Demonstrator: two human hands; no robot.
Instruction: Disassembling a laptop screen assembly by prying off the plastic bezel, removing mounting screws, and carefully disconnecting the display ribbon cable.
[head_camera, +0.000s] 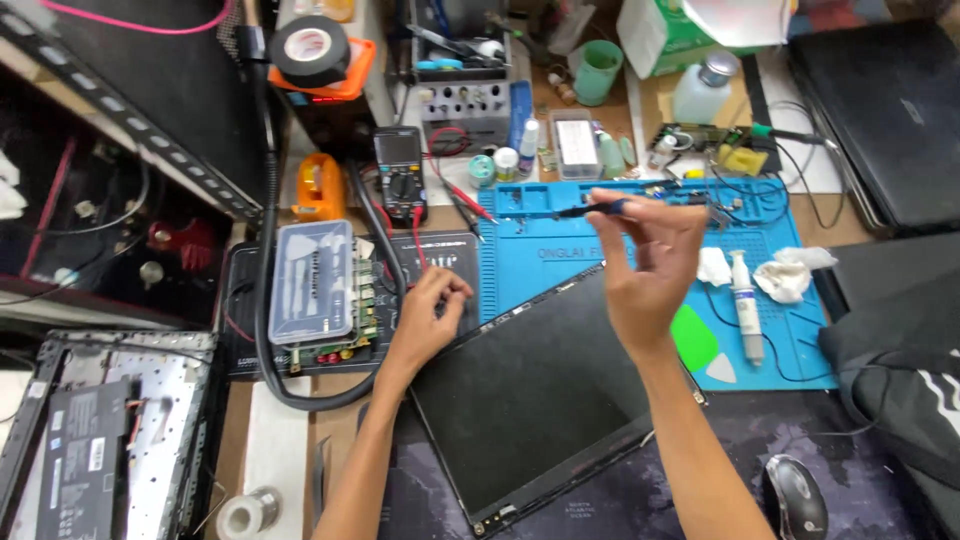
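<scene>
Your right hand (645, 265) was raised above the blue work mat (560, 245), thumb and fingertips pinched on a slim screwdriver (590, 209) with a dark shaft and a blue collar, held roughly level and pointing to your left. Your left hand (430, 315) rested with fingers curled at the upper left corner of the laptop screen panel (530, 395); whether it gripped the edge could not be determined. The panel lay flat and skewed on the worktop (300, 440), its dark glass face up, partly over the mat and partly over a dark desk pad (720, 440). A grey syringe tube (745, 305) and crumpled white wipes (790, 275) lay on the mat to your right. A multimeter (400, 175) stood beyond your left hand, beside a clear plastic case (312, 280). A mouse (795, 495) sat at the near right.
</scene>
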